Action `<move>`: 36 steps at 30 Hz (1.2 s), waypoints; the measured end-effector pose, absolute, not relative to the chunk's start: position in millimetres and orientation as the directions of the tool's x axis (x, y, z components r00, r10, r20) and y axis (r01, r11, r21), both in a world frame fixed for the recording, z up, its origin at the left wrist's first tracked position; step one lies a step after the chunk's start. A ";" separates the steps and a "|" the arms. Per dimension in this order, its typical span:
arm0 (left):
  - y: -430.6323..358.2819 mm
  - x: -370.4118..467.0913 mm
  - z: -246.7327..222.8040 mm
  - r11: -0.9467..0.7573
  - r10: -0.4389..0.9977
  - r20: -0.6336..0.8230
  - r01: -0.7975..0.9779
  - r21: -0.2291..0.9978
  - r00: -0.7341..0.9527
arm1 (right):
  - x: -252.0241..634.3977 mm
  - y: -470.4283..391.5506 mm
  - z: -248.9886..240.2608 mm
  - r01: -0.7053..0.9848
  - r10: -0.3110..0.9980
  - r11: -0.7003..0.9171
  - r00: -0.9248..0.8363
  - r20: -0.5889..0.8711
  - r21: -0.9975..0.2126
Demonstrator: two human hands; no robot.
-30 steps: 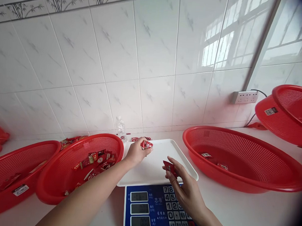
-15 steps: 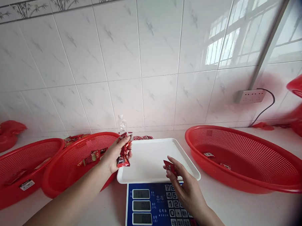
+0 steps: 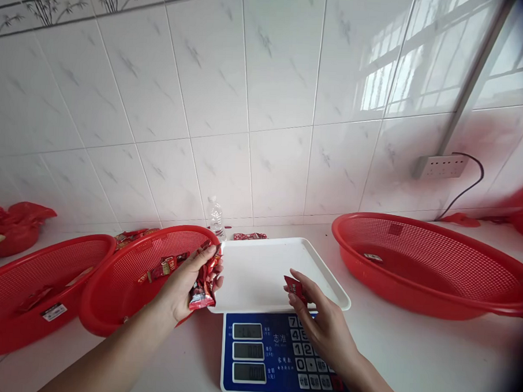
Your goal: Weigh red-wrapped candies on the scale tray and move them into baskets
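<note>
Red packets [image 3: 203,291] fill the left hand [image 3: 186,282], fingers curled round them at the tray's [image 3: 262,277] left edge, probably bunched so none slips. Across from it, as I see it, the right hand [image 3: 319,320] pinches a single packet [image 3: 294,286], likely for a light hold. More packets [image 3: 165,267] lie in the middle basket [image 3: 94,318]; the right basket [image 3: 396,294] holds at least one.

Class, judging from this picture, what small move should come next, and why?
Probably bring the left hand slightly inward over the white tray: it grips red packets by the tray's left edge, while the right hand holds a small packet near its front edge, so the packets would come together.
</note>
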State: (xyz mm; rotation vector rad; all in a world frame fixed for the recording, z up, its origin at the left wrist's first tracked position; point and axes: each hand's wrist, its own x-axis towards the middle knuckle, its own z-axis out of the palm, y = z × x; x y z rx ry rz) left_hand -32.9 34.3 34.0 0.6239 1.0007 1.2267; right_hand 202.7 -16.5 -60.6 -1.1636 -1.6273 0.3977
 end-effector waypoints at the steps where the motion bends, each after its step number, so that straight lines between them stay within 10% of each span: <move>1: 33.3 -30.9 31.4 0.283 0.954 -0.295 -0.466 0.838 0.049 | 202.7 -16.4 -60.7 0.492 0.833 0.472 0.023 0.553 -0.732; 36: 45.3 41.1 34.8 0.310 0.937 -0.215 -0.374 0.874 0.274 | 202.1 -15.7 -59.8 0.564 0.714 0.606 -0.076 0.696 -0.560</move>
